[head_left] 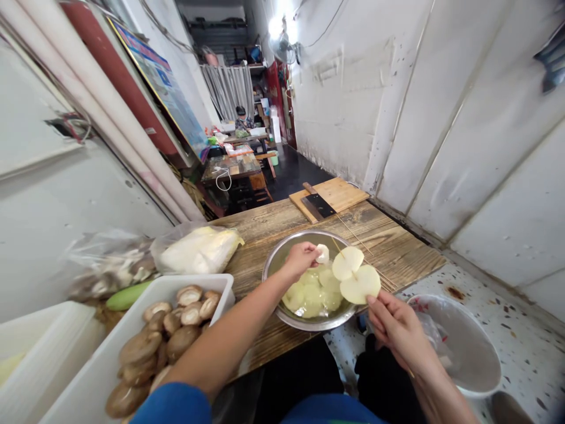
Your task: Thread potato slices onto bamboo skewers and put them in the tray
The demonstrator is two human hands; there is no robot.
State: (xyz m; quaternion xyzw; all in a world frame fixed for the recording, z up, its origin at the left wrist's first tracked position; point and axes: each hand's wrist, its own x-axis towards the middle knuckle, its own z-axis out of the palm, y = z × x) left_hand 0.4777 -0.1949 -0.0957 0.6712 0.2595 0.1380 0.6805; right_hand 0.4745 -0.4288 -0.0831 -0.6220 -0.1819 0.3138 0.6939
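Note:
My left hand [301,257] is over a steel bowl [276,268] and pinches a pale vegetable slice [323,254]. My right hand [396,325] is closed on a thin wooden skewer that carries two round pale slices [355,275], held above the bowl's right rim. Several more pale slices [311,296] lie in water inside the bowl. The bowl stands on a worn wooden table [397,247].
A white tray of mushrooms [176,330] stands at the left, with bagged cabbage [198,248] and bagged mushrooms [110,268] behind it. A cleaver [318,204] lies on a cutting board [339,193] at the far end. Loose skewers [359,238] lie on the table. A lined bin [463,341] stands on the floor at right.

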